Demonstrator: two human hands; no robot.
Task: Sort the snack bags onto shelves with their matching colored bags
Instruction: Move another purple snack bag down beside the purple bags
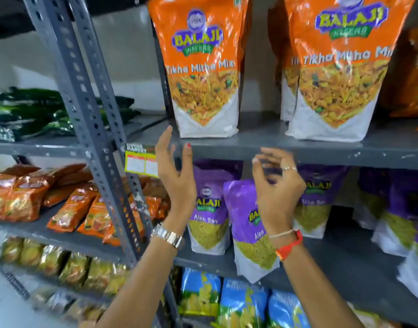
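Observation:
Two orange snack bags stand upright on the upper grey shelf (262, 143), one at the left (203, 67) and one at the right (340, 74). Purple snack bags fill the shelf below, including one near the front (245, 223) and one behind it (208, 209). My left hand (177, 171) is raised just below the left orange bag, fingers apart, holding nothing. My right hand (276, 185) hovers in front of the purple bags with curled, spread fingers, also holding nothing. Part of the front purple bag is hidden behind my right hand.
A grey perforated post (89, 129) separates a left rack with green bags (26, 112), small orange packets (68, 204) and gold packets (61, 266). Blue bags (243, 308) sit on the bottom shelf. A yellow price label (141, 159) hangs on the shelf edge.

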